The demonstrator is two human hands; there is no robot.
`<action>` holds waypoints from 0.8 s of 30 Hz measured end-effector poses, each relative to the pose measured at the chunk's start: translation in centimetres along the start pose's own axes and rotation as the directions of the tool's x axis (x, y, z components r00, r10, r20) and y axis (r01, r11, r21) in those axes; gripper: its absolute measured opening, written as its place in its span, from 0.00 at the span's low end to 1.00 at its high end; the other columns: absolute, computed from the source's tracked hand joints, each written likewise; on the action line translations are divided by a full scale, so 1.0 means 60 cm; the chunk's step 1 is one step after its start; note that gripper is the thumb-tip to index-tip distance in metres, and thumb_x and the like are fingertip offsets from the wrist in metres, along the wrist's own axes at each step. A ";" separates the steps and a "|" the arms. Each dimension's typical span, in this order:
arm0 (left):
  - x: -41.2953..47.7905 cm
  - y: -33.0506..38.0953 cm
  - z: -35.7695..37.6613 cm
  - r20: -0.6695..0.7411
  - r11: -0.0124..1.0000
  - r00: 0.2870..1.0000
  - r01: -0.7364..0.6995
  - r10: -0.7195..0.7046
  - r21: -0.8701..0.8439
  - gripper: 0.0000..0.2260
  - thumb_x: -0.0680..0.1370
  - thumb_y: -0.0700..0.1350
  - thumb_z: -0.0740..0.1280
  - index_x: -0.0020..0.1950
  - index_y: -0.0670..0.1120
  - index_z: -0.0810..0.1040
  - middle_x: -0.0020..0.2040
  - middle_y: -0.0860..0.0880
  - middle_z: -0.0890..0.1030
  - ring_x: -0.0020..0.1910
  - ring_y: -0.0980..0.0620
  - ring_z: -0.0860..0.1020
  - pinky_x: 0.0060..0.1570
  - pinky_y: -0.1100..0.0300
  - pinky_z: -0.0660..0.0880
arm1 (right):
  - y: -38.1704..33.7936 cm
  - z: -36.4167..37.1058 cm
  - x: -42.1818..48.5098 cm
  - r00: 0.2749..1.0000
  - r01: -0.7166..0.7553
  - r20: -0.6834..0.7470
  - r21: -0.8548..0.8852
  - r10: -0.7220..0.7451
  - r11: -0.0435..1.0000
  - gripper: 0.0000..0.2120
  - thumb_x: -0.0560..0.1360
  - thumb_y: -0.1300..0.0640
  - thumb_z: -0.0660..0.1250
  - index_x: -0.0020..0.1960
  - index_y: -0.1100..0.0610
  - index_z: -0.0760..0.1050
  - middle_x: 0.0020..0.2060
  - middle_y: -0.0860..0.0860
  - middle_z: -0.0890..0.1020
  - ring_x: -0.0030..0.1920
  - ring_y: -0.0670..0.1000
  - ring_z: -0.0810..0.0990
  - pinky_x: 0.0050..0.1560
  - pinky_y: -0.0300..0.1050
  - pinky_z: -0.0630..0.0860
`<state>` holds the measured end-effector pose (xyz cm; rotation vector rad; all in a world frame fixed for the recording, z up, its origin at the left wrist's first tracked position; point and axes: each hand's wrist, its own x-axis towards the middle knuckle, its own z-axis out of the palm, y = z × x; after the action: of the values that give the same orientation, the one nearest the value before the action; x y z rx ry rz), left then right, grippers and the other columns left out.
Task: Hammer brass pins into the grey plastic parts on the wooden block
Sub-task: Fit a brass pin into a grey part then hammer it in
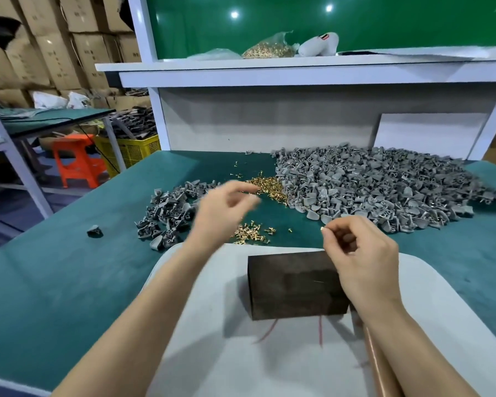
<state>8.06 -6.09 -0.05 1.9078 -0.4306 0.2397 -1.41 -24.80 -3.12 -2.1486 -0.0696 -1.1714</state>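
The wooden block (295, 285) is parked on a grey pad (212, 325) near the table's front edge, with bare green mat (55, 276) left open to its left. Left hand (221, 216) is blurred, fingers loosely apart over scattered brass pins (252, 232). Right hand (358, 256) is curled tight, the block's corner is covered by it, and any pinched pin can't be made out.

We see a teal-green table cover (69, 282). At 1 o'clock the plastic parts (370, 184) are plain grey, and at 12 o'clock the pins (267, 184) are shiny gold-yellow. The wooden block (292, 285) in the centre is dark brown, on a pale grey-white pad (241, 362) with thin red lines (320, 330). At 10 o'clock are an orange stool (75, 161) and a yellow crate (132, 150).
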 end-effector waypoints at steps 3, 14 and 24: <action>0.006 -0.069 -0.071 -0.168 0.887 0.978 0.185 -0.124 0.424 0.13 0.77 0.37 0.65 0.61 0.45 0.78 0.57 0.47 0.81 0.56 0.50 0.78 0.59 0.59 0.72 | 0.002 0.001 0.000 0.994 -0.074 0.081 -0.053 0.078 0.996 0.05 0.72 0.64 0.71 0.40 0.57 0.77 0.35 0.48 0.78 0.36 0.49 0.76 0.39 0.42 0.72; 0.004 -0.154 -0.082 -0.058 0.796 0.994 0.111 -0.096 0.595 0.12 0.74 0.31 0.65 0.46 0.47 0.83 0.48 0.46 0.79 0.48 0.45 0.78 0.49 0.62 0.69 | -0.005 0.018 -0.005 0.933 -0.144 0.322 -0.078 0.161 0.987 0.06 0.67 0.65 0.71 0.37 0.55 0.77 0.34 0.45 0.79 0.37 0.42 0.76 0.39 0.28 0.67; -0.039 -0.056 -0.025 -0.116 0.986 0.979 -0.160 0.165 0.053 0.17 0.75 0.30 0.64 0.40 0.53 0.78 0.45 0.48 0.79 0.40 0.56 0.81 0.42 0.66 0.75 | -0.011 0.015 -0.007 0.937 -0.167 0.310 -0.016 0.163 0.986 0.07 0.73 0.63 0.68 0.41 0.53 0.74 0.35 0.44 0.78 0.38 0.45 0.75 0.41 0.41 0.72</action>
<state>7.31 -3.21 -3.22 1.8906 -0.5041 0.4734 -1.26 -23.65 -3.41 -2.2639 -0.0328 -0.7297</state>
